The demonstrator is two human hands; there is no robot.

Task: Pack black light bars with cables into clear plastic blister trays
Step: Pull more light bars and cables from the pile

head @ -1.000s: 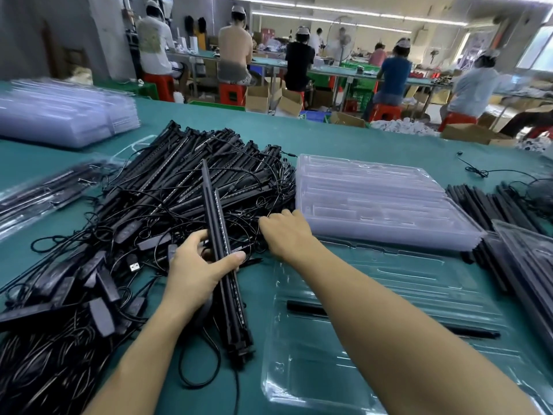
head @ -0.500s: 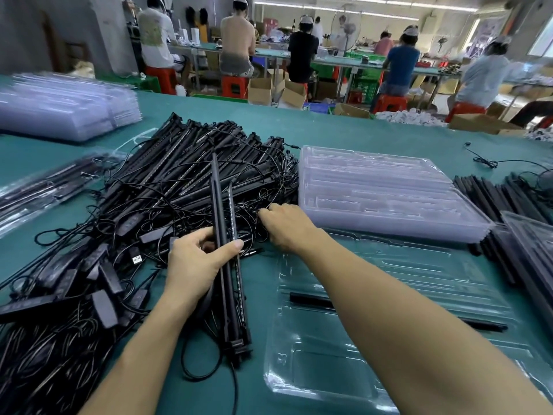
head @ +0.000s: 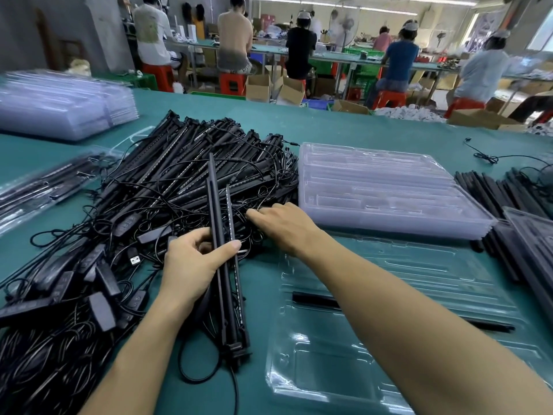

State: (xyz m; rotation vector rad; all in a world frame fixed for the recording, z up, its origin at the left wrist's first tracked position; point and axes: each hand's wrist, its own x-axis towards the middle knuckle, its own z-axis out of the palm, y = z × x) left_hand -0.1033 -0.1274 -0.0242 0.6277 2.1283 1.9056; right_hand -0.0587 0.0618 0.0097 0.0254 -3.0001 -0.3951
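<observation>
My left hand [head: 194, 265] grips a small bundle of black light bars [head: 223, 235], which points away from me, its cabled end near the table's front. A big heap of black light bars with tangled cables [head: 167, 187] fills the left of the green table. My right hand [head: 281, 223] reaches into the heap's near right edge, fingertips among the cables; what they touch is hidden. A clear blister tray [head: 389, 339] lies open under my right forearm, with one black bar [head: 317, 301] lying in it.
A stack of clear trays [head: 389, 193] sits right of the heap. More tray stacks [head: 59, 106] stand far left, and a filled tray [head: 45, 187] lies at the left. Loose black bars [head: 502, 193] and another tray [head: 535, 235] are at the right edge. Workers sit at benches behind.
My left hand has tilted the bundle a little more upright. My right hand has edged slightly further into the heap's cables.
</observation>
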